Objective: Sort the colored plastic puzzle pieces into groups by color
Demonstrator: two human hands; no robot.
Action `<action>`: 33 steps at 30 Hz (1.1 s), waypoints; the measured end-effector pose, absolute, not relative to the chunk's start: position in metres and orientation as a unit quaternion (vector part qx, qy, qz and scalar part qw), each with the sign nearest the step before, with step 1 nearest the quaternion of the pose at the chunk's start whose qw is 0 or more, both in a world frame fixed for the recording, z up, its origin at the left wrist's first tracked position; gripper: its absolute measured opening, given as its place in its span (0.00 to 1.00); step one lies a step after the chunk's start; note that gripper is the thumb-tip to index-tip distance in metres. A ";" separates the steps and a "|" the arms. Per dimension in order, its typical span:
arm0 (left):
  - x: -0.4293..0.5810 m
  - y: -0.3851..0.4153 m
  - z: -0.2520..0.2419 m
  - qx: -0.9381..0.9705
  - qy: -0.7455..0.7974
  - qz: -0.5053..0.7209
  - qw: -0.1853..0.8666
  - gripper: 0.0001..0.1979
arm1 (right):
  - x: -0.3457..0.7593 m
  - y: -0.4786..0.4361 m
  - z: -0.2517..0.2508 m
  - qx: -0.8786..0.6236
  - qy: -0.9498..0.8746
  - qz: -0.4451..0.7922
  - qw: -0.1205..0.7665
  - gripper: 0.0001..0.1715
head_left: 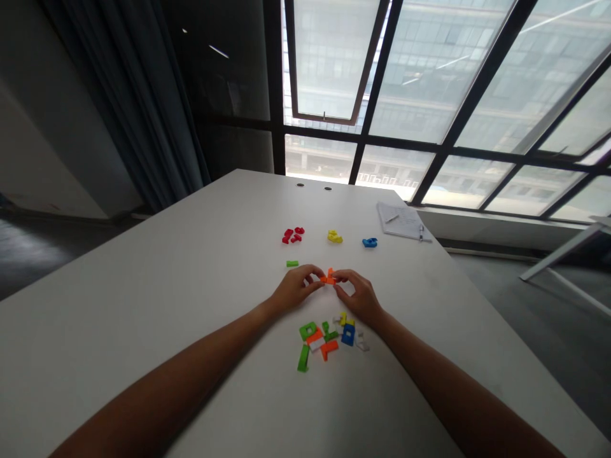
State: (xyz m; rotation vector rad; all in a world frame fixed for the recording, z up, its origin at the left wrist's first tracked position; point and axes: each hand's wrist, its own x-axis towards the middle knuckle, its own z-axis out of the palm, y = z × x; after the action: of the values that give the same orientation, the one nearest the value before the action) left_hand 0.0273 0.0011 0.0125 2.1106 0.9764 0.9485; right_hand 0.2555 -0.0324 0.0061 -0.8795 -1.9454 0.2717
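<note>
Head view, read left to right. I am watching a white tabletop surface [143, 305] carrying small coloured plastic pieces.

Far side, in a row: red plastic pieces [292, 235] are lying in a small group, a yellow plastic piece [335, 237] is resting at the centre, and a blue plastic piece [369, 242] is lying to its right. Farther right, near the surface edge, a pen [391, 219] is lying on sheets of white paper [405, 222].

Middle: a short bright green plastic bar [292, 263] is lying just beyond the left hand [294, 287]. That hand's grip is narrow, pinching an orange plastic piece [328, 277] from the left, while the right hand [358, 296] is pinching it narrowly from the right. I cannot tell whether the piece is touching the surface.

Near side, below the hands, a loose cluster is lying: a long green plastic bar [303, 358], a green plastic square frame [308, 330], an orange plastic L-shaped piece [329, 348], a blue plastic block with a square opening [348, 334], and white plastic pieces [361, 341].
</note>
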 end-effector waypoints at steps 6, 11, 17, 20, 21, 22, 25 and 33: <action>0.028 -0.001 0.014 0.799 0.371 0.356 0.312 0.10 | 0.254 -0.033 0.006 -0.378 -0.786 0.069 0.484 0.08; 0.028 -0.001 0.015 0.789 0.387 0.380 0.289 0.12 | 0.261 -0.030 0.013 -0.388 -0.778 -0.012 0.494 0.05; 0.028 0.001 0.014 0.769 0.424 0.398 0.266 0.12 | 0.280 -0.017 0.008 -0.445 -0.760 -0.044 0.472 0.05; 0.028 0.001 0.013 0.776 0.417 0.391 0.268 0.11 | 0.282 -0.014 -0.002 -0.476 -0.794 -0.017 0.378 0.06; 0.028 0.001 0.013 0.779 0.415 0.388 0.266 0.11 | 0.282 -0.013 -0.004 -0.487 -0.799 -0.010 0.354 0.07; 0.028 0.000 0.013 0.782 0.413 0.385 0.264 0.11 | 0.282 -0.013 -0.007 -0.495 -0.800 -0.005 0.338 0.08; 0.029 0.000 0.011 0.790 0.406 0.382 0.256 0.11 | 0.281 -0.012 -0.008 -0.499 -0.802 0.000 0.328 0.10; 0.028 0.001 0.009 0.801 0.386 0.381 0.254 0.09 | 0.267 -0.033 0.025 -0.364 -0.842 0.149 0.370 0.07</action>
State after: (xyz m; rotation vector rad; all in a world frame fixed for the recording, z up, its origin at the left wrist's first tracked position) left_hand 0.0280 0.0015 0.0086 2.1754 1.0493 1.0337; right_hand 0.2666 -0.0332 0.0246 -0.9332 -2.1592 0.3830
